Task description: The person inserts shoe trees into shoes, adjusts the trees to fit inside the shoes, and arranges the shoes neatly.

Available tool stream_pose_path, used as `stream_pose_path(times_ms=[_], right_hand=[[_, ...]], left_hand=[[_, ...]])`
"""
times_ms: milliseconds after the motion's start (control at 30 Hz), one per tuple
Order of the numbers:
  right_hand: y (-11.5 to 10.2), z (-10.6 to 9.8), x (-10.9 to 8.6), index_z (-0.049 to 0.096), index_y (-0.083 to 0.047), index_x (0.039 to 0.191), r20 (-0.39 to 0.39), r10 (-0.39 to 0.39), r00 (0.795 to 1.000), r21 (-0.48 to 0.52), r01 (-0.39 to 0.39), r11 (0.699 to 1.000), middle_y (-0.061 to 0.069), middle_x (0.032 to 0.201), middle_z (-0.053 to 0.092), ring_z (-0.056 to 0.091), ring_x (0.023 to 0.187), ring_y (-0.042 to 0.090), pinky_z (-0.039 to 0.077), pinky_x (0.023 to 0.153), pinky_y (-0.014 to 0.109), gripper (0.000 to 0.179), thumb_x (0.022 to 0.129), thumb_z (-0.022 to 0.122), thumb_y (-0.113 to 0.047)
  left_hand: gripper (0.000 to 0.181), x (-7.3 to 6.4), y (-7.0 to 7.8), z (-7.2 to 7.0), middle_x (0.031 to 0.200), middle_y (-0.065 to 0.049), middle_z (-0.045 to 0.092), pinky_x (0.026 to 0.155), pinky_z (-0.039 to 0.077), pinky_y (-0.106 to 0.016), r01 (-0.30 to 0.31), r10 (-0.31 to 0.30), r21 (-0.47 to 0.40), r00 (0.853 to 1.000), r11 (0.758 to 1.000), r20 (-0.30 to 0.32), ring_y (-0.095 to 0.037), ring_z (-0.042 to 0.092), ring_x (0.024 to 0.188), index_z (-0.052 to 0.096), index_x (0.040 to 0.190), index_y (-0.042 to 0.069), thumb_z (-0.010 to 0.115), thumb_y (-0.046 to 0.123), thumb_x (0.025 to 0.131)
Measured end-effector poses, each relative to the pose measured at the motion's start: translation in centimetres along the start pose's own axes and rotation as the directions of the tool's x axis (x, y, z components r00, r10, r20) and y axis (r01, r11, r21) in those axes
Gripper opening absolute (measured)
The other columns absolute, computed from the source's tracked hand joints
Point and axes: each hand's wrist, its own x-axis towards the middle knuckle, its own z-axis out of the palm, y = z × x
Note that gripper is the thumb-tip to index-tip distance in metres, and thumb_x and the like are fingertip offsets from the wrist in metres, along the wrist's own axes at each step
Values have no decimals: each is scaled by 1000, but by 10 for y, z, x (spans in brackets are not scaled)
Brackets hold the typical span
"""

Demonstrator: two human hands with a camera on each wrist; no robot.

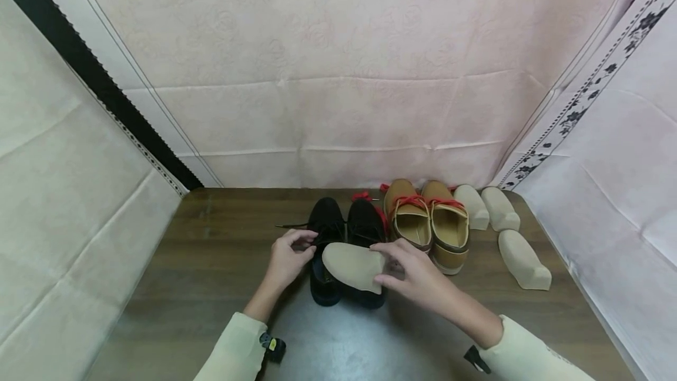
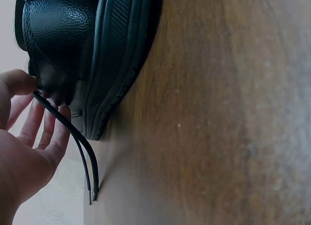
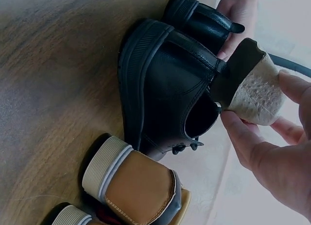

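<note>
A pair of black lace-up shoes stands on the wooden table, with a left shoe [image 1: 327,225] and a right shoe [image 1: 366,225] side by side. My right hand [image 1: 415,272] grips the heel end of a beige moulded shoe insert [image 1: 351,264] above the right shoe's opening. Its rough, hollow side [image 3: 257,94] faces the right wrist camera. At the left shoe's lacing, my left hand [image 1: 288,257] pinches the upper's edge between thumb and fingers. A black shoelace [image 2: 73,130] crosses those fingers, its free ends hanging past them.
Tan shoes [image 1: 449,228] with red laces [image 1: 406,200] stand right of the black pair. Farther right lie several beige inserts, one nearer the front [image 1: 523,260]. A pale cloth [image 1: 338,104] hangs behind the table [image 1: 222,275], with more at both sides.
</note>
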Motion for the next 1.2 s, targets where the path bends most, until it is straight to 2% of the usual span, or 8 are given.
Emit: stream_pose_path(times_ms=[233,400,600,700,733,933,1200], right_hand=[[1,5,3,64,-15,137,1,-6,1000,7,6,1000,-2,107,62,67,95,18,61,81,36,54,88,83,-25],[-4,8,6,64,-16,138,6,-4,1000,-14,4,1000,-1,104,60,63,89,16,58,74,30,54,89,83,-26],[-14,9,12,64,-14,140,19,-5,1000,-70,6,998,2,102,60,58,84,17,51,68,20,56,89,82,-26],[-19,10,16,64,-13,140,21,-10,1000,-107,12,994,3,102,60,57,83,16,49,66,19,56,89,82,-28],[-21,10,17,64,-13,140,21,-14,1000,-124,17,992,2,101,60,56,81,14,48,65,19,56,89,82,-28],[-30,13,24,64,-11,140,19,-31,999,-229,35,973,1,95,56,44,72,5,43,59,18,58,89,82,-32],[-43,12,30,63,-5,140,36,-14,999,-279,24,960,5,94,53,43,66,6,42,55,17,57,91,81,-28]], left_hand=[[22,0,-1,1,105,-10,69,76,58,-18,-10,10,2,1000,1000,-8,-23,68,95,79,106,9,76,-3,87],[23,1,-1,1,104,-11,69,76,58,-18,-23,23,-2,1000,1000,-11,-24,68,95,79,105,8,76,-4,87],[23,-2,4,1,105,-15,69,76,57,-17,-33,33,-15,999,999,-17,-28,69,96,78,106,4,76,-6,86],[22,-1,4,1,105,-13,69,76,57,-17,-21,21,-4,1000,1000,-12,-27,68,96,79,106,6,75,-5,87],[23,0,0,1,104,-11,69,76,57,-17,-28,28,-2,1000,1000,-9,-24,68,95,79,106,8,76,-4,87],[23,0,-1,0,106,-10,69,76,58,-19,-31,31,17,1000,999,-2,-24,68,96,79,106,9,75,-4,87],[25,0,-3,0,109,-10,69,79,59,-21,-36,36,35,999,999,1,-24,68,99,79,108,11,76,-3,88]])
